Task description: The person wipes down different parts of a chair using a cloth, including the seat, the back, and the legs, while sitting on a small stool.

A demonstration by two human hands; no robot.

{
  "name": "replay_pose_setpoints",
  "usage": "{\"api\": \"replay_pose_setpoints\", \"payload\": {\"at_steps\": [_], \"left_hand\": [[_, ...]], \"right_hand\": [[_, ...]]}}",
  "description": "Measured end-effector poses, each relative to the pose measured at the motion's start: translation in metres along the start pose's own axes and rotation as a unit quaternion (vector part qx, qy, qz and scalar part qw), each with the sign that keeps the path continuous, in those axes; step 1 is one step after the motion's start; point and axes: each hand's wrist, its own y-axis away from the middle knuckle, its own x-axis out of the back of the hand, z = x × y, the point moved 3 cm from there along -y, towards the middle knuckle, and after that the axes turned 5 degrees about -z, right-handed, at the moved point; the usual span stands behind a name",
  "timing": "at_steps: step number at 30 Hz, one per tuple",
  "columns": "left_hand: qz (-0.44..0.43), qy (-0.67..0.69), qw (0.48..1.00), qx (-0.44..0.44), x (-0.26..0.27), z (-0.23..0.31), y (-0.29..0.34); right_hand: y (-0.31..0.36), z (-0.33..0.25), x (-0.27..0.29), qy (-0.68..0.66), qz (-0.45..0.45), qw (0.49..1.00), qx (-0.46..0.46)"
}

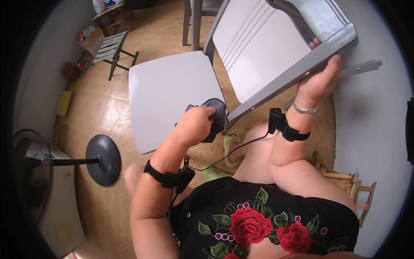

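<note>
A grey chair [172,90] with a pale seat and pale backrest [263,56] is tilted in front of me. My left hand [195,125] is closed around a dark grey cloth [219,117], which lies against the edge of the seat near the back frame. My right hand [320,84] grips the grey side post [280,88] of the backrest toward its top end. Its thumb shows on the near side and some fingertips on the far side. A black band with a small device is strapped on each forearm, and a cable links them.
At the left stand a fan with a round black base [103,159] and a white cabinet [64,203]. Farther off are a folding stool [111,48], a yellow object [64,102] and another grey chair [195,26]. A small wooden stool [362,194] sits by the right wall.
</note>
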Motion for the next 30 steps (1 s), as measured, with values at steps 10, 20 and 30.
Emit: {"api": "replay_pose_setpoints", "payload": {"at_steps": [10, 20, 30], "left_hand": [[0.093, 0.6, 0.794, -0.037, 0.014, -0.005, 0.049], [0.103, 0.815, 0.544, -0.17, 0.026, 0.018, 0.072], [0.152, 0.348, 0.908, -0.176, 0.01, -0.025, 0.049]], "right_hand": [[0.057, -0.063, 0.02, -0.006, -0.157, 0.982, 0.107], [0.249, 0.013, -0.007, -0.05, -0.617, 0.657, -0.43], [0.232, 0.057, -0.038, -0.321, -0.214, 0.636, -0.669]]}}
